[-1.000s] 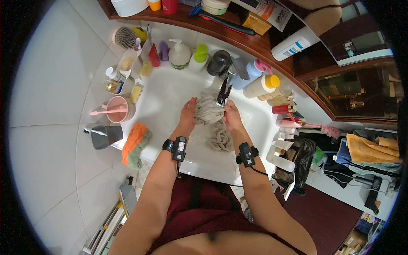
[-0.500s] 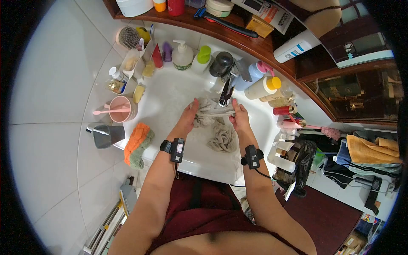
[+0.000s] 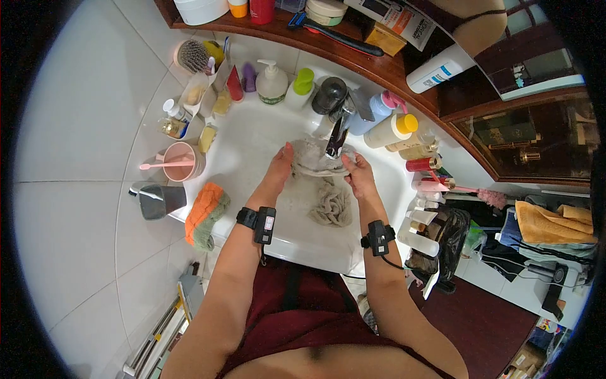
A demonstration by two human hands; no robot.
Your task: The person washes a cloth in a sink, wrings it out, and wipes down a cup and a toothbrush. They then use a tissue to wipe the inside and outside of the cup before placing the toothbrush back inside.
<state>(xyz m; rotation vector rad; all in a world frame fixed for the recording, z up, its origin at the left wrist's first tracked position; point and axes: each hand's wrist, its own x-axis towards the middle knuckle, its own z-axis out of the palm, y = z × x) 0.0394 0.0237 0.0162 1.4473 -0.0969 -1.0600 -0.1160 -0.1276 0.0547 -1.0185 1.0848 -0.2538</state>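
Observation:
A wet greyish-white cloth (image 3: 315,165) is stretched between my two hands beneath the chrome faucet (image 3: 336,140). My left hand (image 3: 278,169) grips its left edge, fingers pointing up toward the back of the sink. At the cloth's right edge, my right hand (image 3: 358,175) pinches it between thumb and fingers. The cloth's lower part hangs down into a crumpled bunch (image 3: 331,207) in the white sink (image 3: 246,142), where cloudy water shows. Black devices are strapped on both wrists.
Pump and squeeze bottles, including a white soap dispenser (image 3: 271,83), line the sink's back rim. A pink cup (image 3: 183,163), a grey cup (image 3: 161,202) and an orange-green cloth (image 3: 207,215) sit along the left. A wooden shelf (image 3: 271,28) overhangs the back.
The cloth's upper part is spread wider and flatter under the faucet. My right hand has shifted slightly right and down; my left hand moved slightly left.

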